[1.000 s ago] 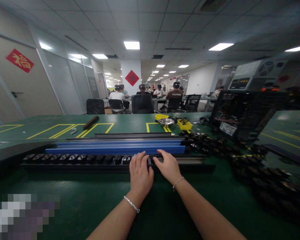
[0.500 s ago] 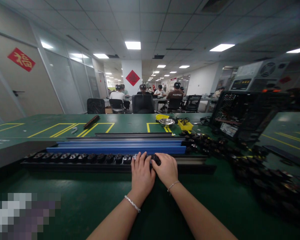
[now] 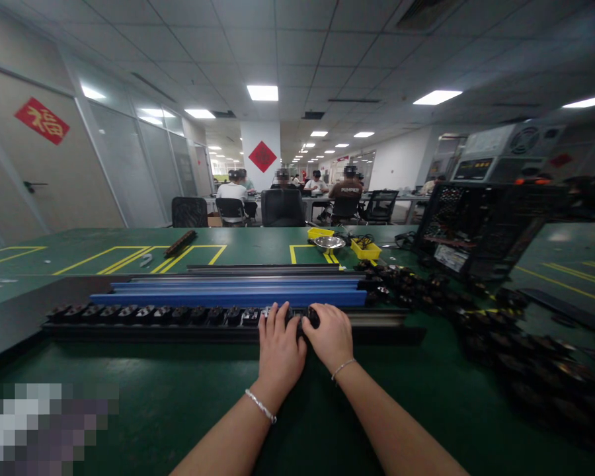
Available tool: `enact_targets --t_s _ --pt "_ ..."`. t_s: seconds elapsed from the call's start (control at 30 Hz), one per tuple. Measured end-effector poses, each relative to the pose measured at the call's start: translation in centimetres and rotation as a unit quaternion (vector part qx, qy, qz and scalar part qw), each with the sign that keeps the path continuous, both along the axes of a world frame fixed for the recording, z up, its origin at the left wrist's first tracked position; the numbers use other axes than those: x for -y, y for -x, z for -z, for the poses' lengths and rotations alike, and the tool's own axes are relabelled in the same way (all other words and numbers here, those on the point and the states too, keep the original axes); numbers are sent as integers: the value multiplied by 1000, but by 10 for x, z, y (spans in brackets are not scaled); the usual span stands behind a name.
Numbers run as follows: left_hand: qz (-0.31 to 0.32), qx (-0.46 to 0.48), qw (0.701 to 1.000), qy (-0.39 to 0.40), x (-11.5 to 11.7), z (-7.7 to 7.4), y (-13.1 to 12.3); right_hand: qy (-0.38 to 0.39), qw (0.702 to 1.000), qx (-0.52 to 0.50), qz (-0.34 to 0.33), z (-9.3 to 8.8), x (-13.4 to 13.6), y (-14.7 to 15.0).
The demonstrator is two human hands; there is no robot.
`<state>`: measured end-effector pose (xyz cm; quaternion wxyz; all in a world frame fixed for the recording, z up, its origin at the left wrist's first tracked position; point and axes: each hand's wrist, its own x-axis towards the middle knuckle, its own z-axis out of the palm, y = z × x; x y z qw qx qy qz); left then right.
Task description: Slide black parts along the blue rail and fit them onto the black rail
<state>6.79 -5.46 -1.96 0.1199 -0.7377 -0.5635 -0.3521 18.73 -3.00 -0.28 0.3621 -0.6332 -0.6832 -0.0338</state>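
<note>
A long black rail (image 3: 143, 335) lies across the table in front of me, with a row of small black socket-like modules (image 3: 129, 313) with metal faces set along its left and middle part. My left hand (image 3: 280, 344) rests on the right end of this row, fingers spread and fingertips over the modules, its thumb side towards the other hand. Just right of it, my right hand (image 3: 331, 337) is closed on a black module (image 3: 313, 319), thumb against its near side. My fingers hide most of that module and how it sits in the rail.
Behind the rail lie blue rails (image 3: 238, 297). Many loose black modules (image 3: 506, 340) are heaped at the right. Farther back are a metal bowl (image 3: 329, 242), a yellow bin (image 3: 365, 250) and an open computer case (image 3: 476, 231). Several people sit beyond the table.
Both hands keep almost the same place on the row. The whole view has shifted very slightly, and my left hand's fingers have moved a little.
</note>
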Motion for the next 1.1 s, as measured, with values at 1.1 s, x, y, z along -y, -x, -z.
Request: enact_targets --t_s 1.1 --pt "73 -19 996 38 11 -6 -8 -6 1000 1 14 0 -1 -10"
